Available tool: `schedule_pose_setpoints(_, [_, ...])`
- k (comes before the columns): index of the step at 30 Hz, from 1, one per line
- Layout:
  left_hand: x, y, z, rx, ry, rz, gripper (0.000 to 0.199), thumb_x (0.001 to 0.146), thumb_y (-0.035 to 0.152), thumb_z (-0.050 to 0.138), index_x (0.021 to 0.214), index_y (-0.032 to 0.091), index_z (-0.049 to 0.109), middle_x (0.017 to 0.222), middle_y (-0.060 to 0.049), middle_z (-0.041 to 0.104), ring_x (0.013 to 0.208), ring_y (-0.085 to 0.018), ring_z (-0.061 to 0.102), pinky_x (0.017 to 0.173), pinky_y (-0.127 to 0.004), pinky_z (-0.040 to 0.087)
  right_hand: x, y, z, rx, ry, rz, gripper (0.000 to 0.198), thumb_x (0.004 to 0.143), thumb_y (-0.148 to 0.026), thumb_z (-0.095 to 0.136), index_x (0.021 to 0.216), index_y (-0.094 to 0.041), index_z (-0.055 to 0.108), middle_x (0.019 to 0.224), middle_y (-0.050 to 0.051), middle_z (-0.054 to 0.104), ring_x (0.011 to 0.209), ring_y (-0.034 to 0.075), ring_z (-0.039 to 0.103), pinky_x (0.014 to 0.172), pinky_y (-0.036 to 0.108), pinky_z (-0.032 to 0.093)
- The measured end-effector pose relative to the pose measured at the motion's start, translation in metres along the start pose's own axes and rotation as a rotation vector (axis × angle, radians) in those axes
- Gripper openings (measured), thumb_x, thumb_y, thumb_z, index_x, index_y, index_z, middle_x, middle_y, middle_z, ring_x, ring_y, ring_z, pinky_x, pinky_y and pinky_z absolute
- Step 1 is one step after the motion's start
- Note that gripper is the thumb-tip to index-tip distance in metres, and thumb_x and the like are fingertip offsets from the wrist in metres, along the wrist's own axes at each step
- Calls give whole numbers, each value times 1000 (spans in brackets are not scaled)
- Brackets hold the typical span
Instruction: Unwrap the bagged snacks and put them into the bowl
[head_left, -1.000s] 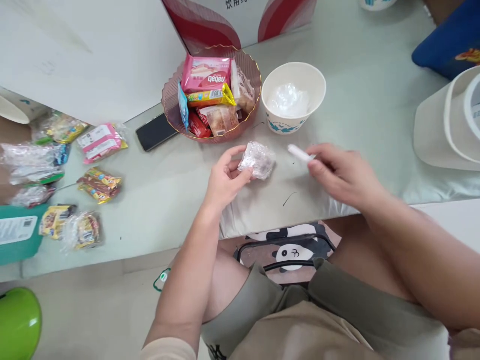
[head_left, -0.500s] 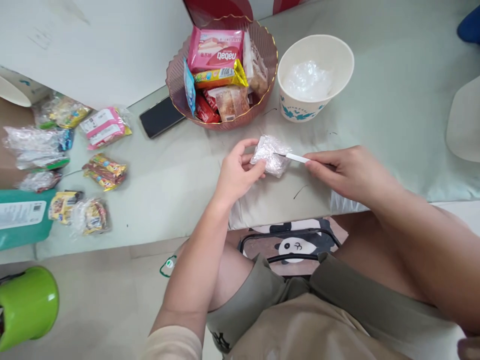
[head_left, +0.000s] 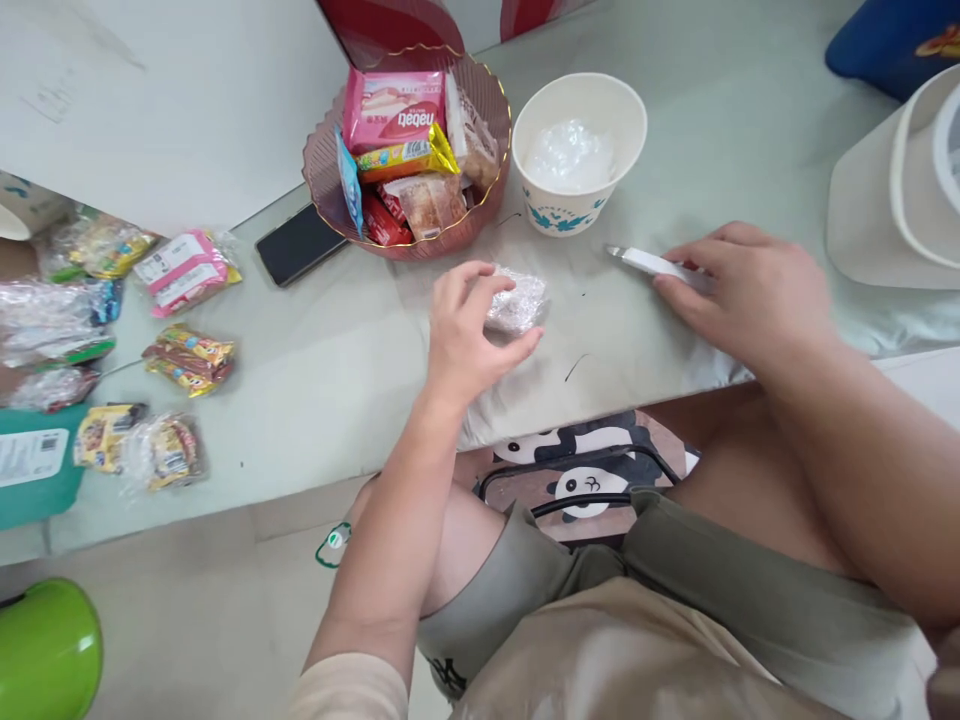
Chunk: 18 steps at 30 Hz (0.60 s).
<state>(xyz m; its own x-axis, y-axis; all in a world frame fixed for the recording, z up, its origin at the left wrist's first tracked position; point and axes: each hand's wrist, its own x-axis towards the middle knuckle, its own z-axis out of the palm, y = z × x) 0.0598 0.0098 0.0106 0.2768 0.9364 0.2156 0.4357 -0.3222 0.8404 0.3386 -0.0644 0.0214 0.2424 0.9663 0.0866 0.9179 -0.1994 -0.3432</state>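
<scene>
My left hand (head_left: 471, 335) curves round a small packet wrapped in clear plastic (head_left: 519, 302), which rests on the covered table. Its thumb lies along the near side and the fingers reach over the left and far sides; the palm hides part of the packet. To the right, my right hand (head_left: 750, 285) is closed on a slim white craft knife (head_left: 651, 262), held low over the table. The knife's blade points left, apart from the packet. Beyond them stands a white paper tub (head_left: 544, 212) with crumpled clear plastic inside.
A ribbed pink bowl (head_left: 491, 215) of wrapped snacks stands at the back, beside a black phone (head_left: 296, 245). Several plastic-wrapped snack bundles (head_left: 190, 358) lie on the left. A white bucket (head_left: 862, 215) and a blue object (head_left: 874, 50) are at the right. A green bin (head_left: 52, 650) stands on the floor.
My right hand has drawn the knife away from the packet, to the right and farther back. My left hand's fingers have spread wider round the packet. The view has shifted right.
</scene>
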Motion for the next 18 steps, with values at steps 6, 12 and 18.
schedule_pose_setpoints(6, [-2, 2, 6, -4, -20, 1, 17, 69, 12, 83, 71, 25, 72, 93, -5, 64, 98, -26, 55, 100, -40, 42, 2, -29, 12, 120, 47, -197, 26, 96, -36, 58, 112, -23, 74, 112, 15, 70, 111, 35, 65, 99, 53, 49])
schedule_pose_setpoints(12, [-7, 3, 1, 43, -60, 38, 12, 73, 18, 80, 73, 25, 70, 90, -4, 64, 94, -25, 56, 95, -39, 42, 1, -67, 32, 286, -175, -344, 42, 86, -29, 63, 127, -21, 69, 115, 12, 75, 110, 35, 67, 95, 51, 53])
schedule_pose_setpoints(18, [-17, 0, -2, 212, -155, 114, 29, 66, 17, 83, 90, 25, 69, 107, -7, 64, 107, -29, 54, 101, -43, 43, 13, -77, 41, 404, -220, -281, 30, 89, -22, 55, 113, -23, 73, 96, 6, 78, 89, 26, 69, 86, 41, 53])
